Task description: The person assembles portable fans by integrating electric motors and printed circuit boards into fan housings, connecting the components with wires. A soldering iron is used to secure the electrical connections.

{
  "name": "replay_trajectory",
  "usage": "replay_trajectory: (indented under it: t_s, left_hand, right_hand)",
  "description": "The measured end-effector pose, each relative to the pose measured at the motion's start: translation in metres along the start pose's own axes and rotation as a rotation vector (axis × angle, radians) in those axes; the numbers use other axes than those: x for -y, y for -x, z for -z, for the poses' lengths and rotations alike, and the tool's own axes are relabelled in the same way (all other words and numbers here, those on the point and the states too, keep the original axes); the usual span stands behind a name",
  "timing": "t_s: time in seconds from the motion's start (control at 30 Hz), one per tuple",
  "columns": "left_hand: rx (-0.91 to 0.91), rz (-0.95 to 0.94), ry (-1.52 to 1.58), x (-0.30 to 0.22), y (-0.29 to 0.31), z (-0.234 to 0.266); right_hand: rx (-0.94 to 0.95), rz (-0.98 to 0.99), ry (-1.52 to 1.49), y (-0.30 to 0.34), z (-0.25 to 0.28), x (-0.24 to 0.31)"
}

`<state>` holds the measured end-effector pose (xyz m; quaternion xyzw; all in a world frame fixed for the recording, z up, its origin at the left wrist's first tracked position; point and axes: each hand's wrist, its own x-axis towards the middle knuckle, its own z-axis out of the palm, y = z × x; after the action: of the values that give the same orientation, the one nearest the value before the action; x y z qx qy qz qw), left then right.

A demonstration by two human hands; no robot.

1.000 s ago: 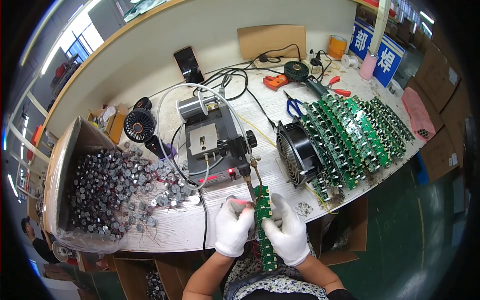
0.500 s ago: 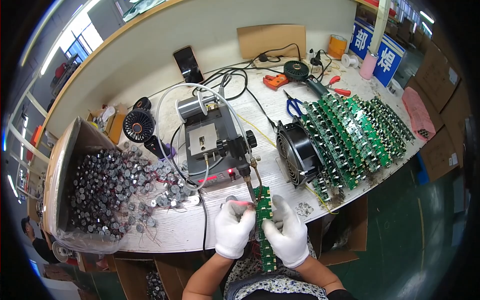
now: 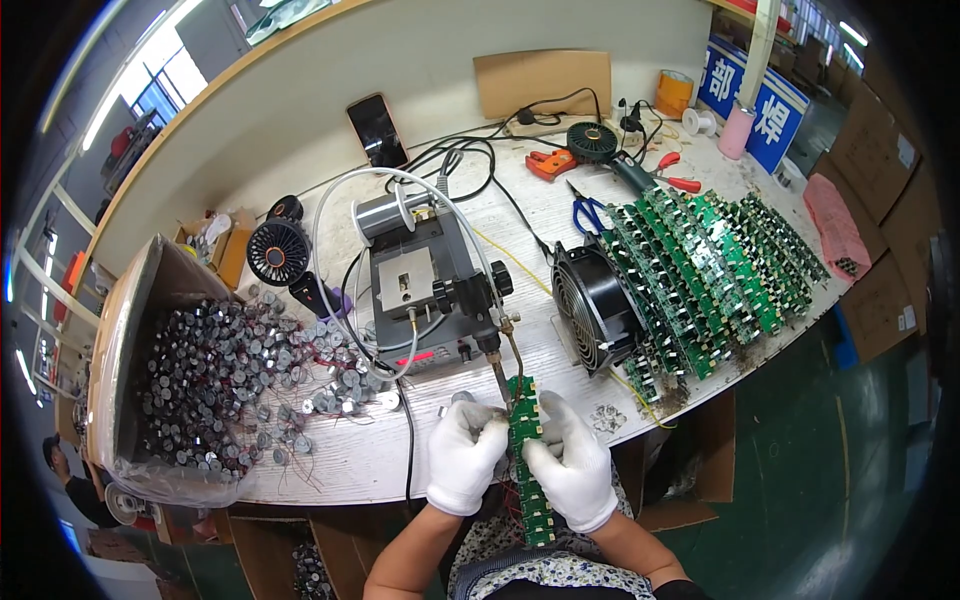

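Board strip (image 3: 527, 465) sits at the surface (image 3: 380, 460) edge under the iron tip (image 3: 500, 385) — left hand (image 3: 466, 455) pinches a small part against it, right hand (image 3: 572, 470) grips its side. Finished boards (image 3: 710, 270) stacked right; parts pile (image 3: 220, 380) remains — seemingly midway.

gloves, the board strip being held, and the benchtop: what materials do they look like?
White gloves on the left hand and right hand: likely knitted cotton or nylon, matte, soft creases. Long green circuit-board strip: looks like rigid laminate with glossy green coating and small mounted parts. Pale plank-patterned benchtop: wood or wood-look laminate, visible board seams and grain; cannot tell which.
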<state>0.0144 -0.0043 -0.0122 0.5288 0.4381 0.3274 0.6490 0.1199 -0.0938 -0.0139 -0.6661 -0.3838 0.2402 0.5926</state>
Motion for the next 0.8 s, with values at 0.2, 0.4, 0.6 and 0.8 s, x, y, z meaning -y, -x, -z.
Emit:
replay_trajectory:
  t_s: [0.2, 0.4, 0.6, 0.8]
  left_hand:
    - [0.251, 0.030, -0.172, -0.011, -0.015, 0.018]
    - [0.365, 0.051, -0.229, -0.017, -0.024, 0.023]
    - [0.395, 0.125, -0.130, -0.022, -0.025, 0.022]
    - [0.397, 0.161, -0.118, -0.031, -0.025, 0.019]
  right_hand:
    - [0.012, -0.024, -0.037, 0.006, 0.003, -0.008]
    - [0.014, -0.033, -0.013, 0.007, 0.004, -0.003]
    - [0.031, -0.065, -0.054, 0.006, 0.005, 0.000]
    - [0.030, -0.051, -0.090, 0.005, 0.004, -0.001]
